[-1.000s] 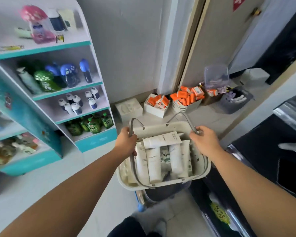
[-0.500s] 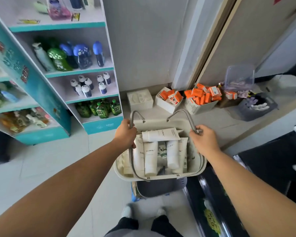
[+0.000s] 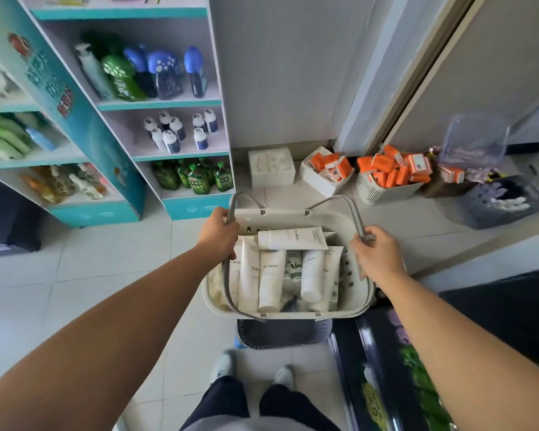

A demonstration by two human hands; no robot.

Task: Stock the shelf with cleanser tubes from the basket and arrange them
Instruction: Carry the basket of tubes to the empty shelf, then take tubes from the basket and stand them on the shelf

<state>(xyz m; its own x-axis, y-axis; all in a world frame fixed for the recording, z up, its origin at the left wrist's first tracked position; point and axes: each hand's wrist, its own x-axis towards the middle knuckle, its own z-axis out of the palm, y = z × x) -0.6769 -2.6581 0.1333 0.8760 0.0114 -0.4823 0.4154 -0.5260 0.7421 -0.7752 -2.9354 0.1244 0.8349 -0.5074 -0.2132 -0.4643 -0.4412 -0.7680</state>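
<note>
You are holding the basket (image 3: 296,215) in front of you, near the shelf (image 3: 159,104). Your left hand (image 3: 219,232) is gripping the left handle (image 3: 234,199); your right hand (image 3: 376,257) is gripping the right handle (image 3: 353,209). The hands are well apart. The tubes (image 3: 271,275) are lying loose in the basket, the top tube (image 3: 293,239) crosswise.

Hazards:
- Tilting the basket is likely to spill the top tube.
- Releasing one handle is likely to tip the load.
- Bins (image 3: 383,188) are crowding the floor ahead: trip risk.
</note>
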